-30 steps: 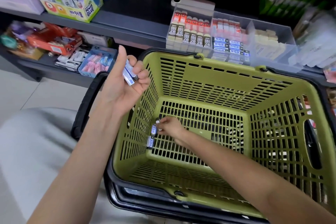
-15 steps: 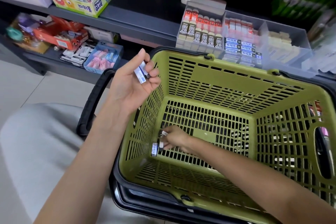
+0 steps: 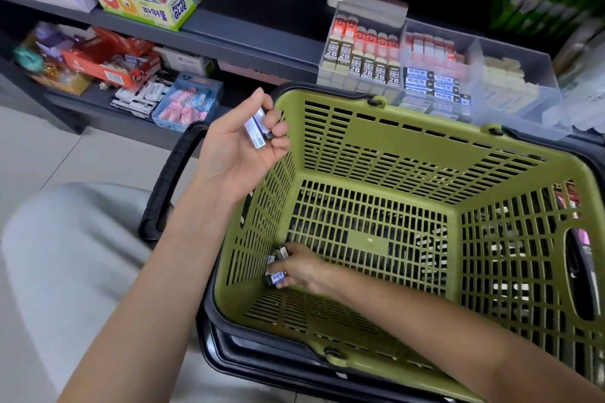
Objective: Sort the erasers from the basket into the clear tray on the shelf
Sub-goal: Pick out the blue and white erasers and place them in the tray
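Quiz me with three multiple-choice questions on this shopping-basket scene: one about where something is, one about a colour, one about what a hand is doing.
1. Where is the right hand?
A) on the floor
B) down at the bottom of the basket
C) behind the person's back

2. What colour is the basket?
A) olive green
B) red
C) white

3. What is the left hand doing?
A) lying flat and empty
B) pointing at the ceiling
C) holding blue-sleeved erasers

Answers:
1 B, its fingers grip loose erasers on the slatted bottom.
2 A, every wall and the rim are olive green.
3 C, thumb and fingers curl round the erasers, raised beside the basket's left wall.
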The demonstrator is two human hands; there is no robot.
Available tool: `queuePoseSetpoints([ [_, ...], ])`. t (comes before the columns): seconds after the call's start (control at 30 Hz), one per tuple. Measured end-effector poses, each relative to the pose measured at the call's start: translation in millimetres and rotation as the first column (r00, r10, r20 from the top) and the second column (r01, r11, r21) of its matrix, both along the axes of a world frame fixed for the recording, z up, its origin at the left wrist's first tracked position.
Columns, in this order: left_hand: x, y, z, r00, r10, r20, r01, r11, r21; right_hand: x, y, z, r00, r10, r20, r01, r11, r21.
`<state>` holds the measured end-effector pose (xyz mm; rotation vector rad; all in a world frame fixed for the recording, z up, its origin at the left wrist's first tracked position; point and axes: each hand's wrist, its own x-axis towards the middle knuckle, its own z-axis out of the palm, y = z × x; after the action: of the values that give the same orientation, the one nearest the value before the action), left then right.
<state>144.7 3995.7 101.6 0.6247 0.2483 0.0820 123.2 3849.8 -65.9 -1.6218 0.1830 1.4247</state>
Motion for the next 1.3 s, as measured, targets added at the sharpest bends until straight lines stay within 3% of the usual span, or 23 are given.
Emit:
queuePoseSetpoints([
  [0.17,0,-2,-1,1.0,-0.003,-0.02,0.004,0.996,0.093,16,-3,22,0.998,-0.063,-0.015,0.064,0.995,0.073],
  [0.33,4,-15,-4,0.989,0.016,-0.15,0.035,0.943,0.332,53,-21,84,0.979,-0.196,0.056,0.179,0.958,0.223],
  [0.43,10,-33,-9,0.933,0.05,-0.357,0.053,0.961,0.272,72,-40,130,0.924,-0.352,0.151,0.273,0.882,0.384],
  [0.53,23,-56,-6,0.881,-0.034,-0.471,0.151,0.965,0.212,83,-56,165,0.82,-0.463,0.338,0.264,0.829,0.494],
  [0.67,47,-76,14,0.862,-0.145,-0.486,0.192,0.98,0.049,93,-66,187,0.645,-0.499,0.578,0.255,0.854,0.453],
  [0.8,59,-94,27,0.846,-0.237,-0.477,0.277,0.961,0.013,101,-72,191,0.541,-0.555,0.632,0.336,0.831,0.443],
  [1.0,64,-109,37,0.877,-0.278,-0.392,0.241,0.96,-0.14,112,-82,196,0.309,-0.34,0.888,0.246,0.931,0.271],
  [1.23,77,-107,34,0.88,-0.253,-0.402,0.224,0.967,-0.119,124,-95,212,0.144,-0.233,0.962,0.15,0.966,0.211],
  [1.3,80,-103,34,0.886,-0.26,-0.385,0.219,0.965,-0.147,137,-103,220,0.155,-0.287,0.945,0.143,0.953,0.265],
])
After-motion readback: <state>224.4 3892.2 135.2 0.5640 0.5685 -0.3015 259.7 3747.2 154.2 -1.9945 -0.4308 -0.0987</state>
